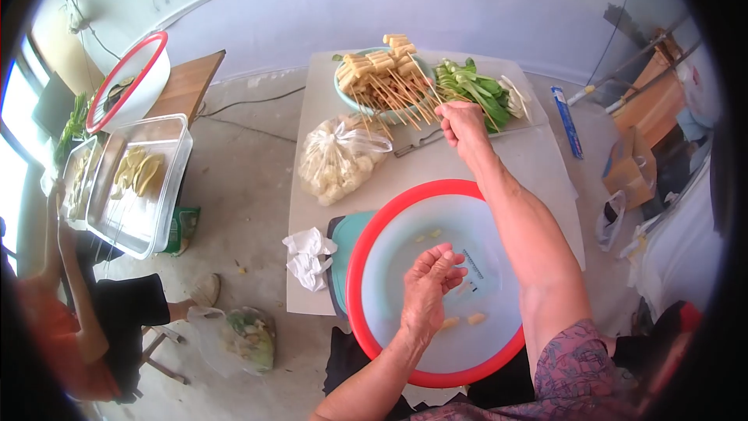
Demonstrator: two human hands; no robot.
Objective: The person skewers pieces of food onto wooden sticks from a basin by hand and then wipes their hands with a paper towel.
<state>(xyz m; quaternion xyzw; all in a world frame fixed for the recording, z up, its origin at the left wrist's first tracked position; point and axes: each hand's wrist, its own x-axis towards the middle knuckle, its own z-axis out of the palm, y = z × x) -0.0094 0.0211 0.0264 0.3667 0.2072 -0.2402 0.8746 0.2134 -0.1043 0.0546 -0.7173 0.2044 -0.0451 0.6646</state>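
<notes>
My right hand [465,126] is closed in a pinch on a thin wooden skewer stick [427,78], at the right side of a pale green bowl [344,95] heaped with skewered food [378,66]. Bare stick ends fan out over the bowl's near rim. Over the red-rimmed basin [357,265] hangs my left hand [432,277], its fingers curled in and nothing visible in them. A few small pale pieces [476,318] lie in the basin. Leafy greens [479,90] and white stalks [515,97] lie just beyond my right hand.
A tied plastic bag of pale food [339,164] and crumpled white tissue [309,257] sit left on the table [534,164]. A blue packet [567,121] lies beyond its right edge. At left, another person [66,312] sits by a clear tub [144,226]; a filled bag [245,339] stands on the floor.
</notes>
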